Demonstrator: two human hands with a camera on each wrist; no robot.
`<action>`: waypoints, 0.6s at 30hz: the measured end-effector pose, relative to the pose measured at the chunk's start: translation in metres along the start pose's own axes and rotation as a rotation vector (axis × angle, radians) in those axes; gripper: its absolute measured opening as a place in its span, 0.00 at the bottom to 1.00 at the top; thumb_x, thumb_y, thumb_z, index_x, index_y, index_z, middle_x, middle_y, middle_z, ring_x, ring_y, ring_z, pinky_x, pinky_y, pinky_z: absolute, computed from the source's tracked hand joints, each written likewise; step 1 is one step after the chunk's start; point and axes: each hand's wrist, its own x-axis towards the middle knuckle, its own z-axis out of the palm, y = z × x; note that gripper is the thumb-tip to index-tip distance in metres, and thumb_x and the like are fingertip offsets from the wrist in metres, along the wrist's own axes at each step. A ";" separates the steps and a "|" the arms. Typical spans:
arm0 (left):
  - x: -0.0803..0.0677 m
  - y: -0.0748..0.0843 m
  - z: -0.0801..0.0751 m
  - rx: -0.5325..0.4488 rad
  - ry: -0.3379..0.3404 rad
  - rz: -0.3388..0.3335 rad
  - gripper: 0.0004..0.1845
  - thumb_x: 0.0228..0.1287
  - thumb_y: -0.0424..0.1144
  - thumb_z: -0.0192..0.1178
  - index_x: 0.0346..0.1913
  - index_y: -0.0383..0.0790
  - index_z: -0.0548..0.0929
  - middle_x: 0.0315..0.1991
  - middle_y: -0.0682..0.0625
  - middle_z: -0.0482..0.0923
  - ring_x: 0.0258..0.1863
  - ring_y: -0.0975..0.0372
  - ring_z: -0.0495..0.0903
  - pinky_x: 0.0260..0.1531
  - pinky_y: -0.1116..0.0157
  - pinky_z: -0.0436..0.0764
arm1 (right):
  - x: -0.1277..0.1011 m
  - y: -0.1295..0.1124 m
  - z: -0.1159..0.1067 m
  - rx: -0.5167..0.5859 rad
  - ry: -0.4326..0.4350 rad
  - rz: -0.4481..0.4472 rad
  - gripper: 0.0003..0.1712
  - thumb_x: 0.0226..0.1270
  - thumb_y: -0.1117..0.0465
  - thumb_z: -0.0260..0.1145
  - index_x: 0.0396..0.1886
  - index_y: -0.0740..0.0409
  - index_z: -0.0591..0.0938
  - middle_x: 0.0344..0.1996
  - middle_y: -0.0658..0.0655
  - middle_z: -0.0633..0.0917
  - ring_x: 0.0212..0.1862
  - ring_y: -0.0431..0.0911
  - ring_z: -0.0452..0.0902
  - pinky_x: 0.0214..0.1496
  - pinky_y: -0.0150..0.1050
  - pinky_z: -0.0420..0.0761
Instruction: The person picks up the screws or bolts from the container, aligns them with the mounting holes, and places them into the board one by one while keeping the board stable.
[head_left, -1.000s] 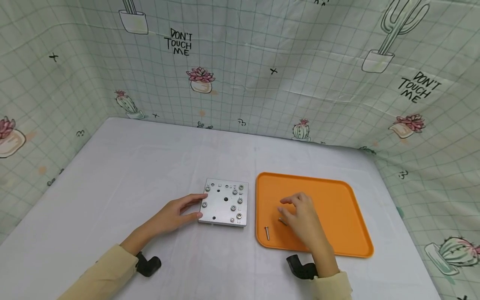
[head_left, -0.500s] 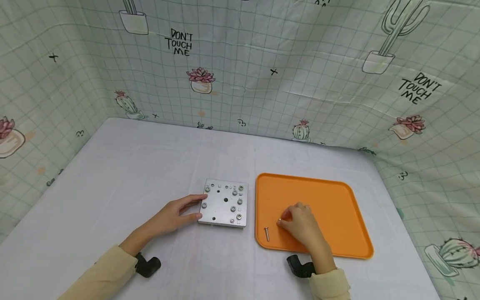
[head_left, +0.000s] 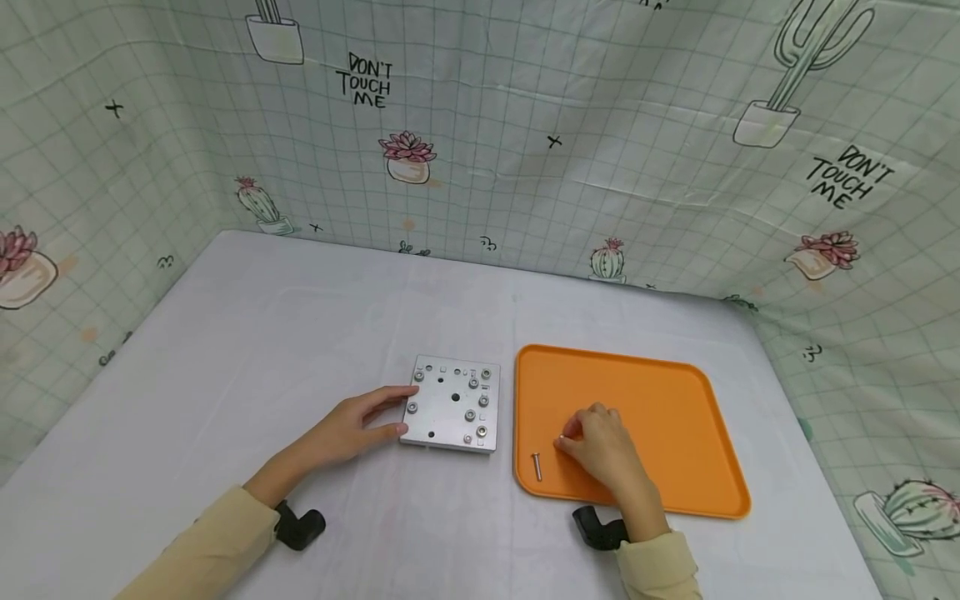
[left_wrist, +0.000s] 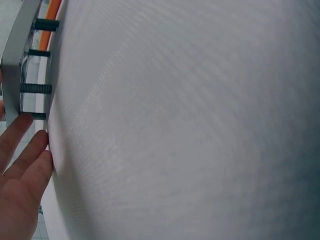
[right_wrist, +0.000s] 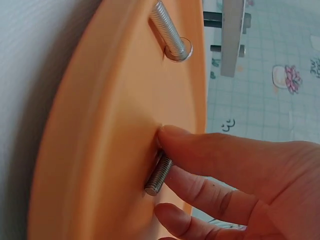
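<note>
A square silver metal plate [head_left: 450, 408] with several holes and screws stands on the table. Screw shanks stick out beneath it in the left wrist view. Along the plate's left side, my left hand [head_left: 360, 425] touches the edge with fairly straight fingers spread apart. My right hand [head_left: 607, 450] reaches down into the orange tray [head_left: 637, 392] and pinches a screw [right_wrist: 159, 175] by its head end between thumb and index finger. The screw's threaded shank lies close to the tray floor. Another screw [head_left: 537, 467] lies loose in the tray, left of my right hand.
The tray stands just right of the plate, with a small gap between them. White cloth covers the table [head_left: 337, 308]. A patterned curtain [head_left: 480, 125] hangs behind and at both sides. Black wrist mounts [head_left: 300, 529] sit at both wrists.
My right hand has come down into the tray, and its thumb and index finger have closed on the screw there. The left hand stays at the plate's edge. The head view shifts slightly.
</note>
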 end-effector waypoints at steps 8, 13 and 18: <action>0.000 0.000 0.001 -0.004 -0.003 -0.008 0.28 0.62 0.44 0.61 0.65 0.45 0.69 0.67 0.48 0.66 0.66 0.54 0.65 0.67 0.58 0.64 | 0.001 -0.002 -0.002 -0.025 -0.006 0.004 0.10 0.56 0.58 0.70 0.24 0.57 0.78 0.30 0.57 0.74 0.35 0.49 0.64 0.33 0.38 0.67; 0.000 -0.001 0.001 -0.001 -0.001 -0.008 0.29 0.61 0.45 0.61 0.65 0.45 0.69 0.66 0.48 0.66 0.66 0.54 0.65 0.67 0.58 0.64 | 0.003 -0.002 -0.004 -0.016 -0.006 0.010 0.10 0.57 0.58 0.69 0.25 0.58 0.78 0.32 0.57 0.74 0.36 0.49 0.65 0.33 0.38 0.69; 0.001 -0.003 0.001 0.001 0.002 -0.009 0.28 0.62 0.46 0.61 0.65 0.46 0.69 0.66 0.49 0.66 0.66 0.54 0.65 0.67 0.58 0.64 | 0.005 -0.006 -0.009 0.007 0.029 -0.003 0.09 0.57 0.59 0.65 0.26 0.60 0.76 0.32 0.57 0.74 0.38 0.50 0.64 0.33 0.37 0.68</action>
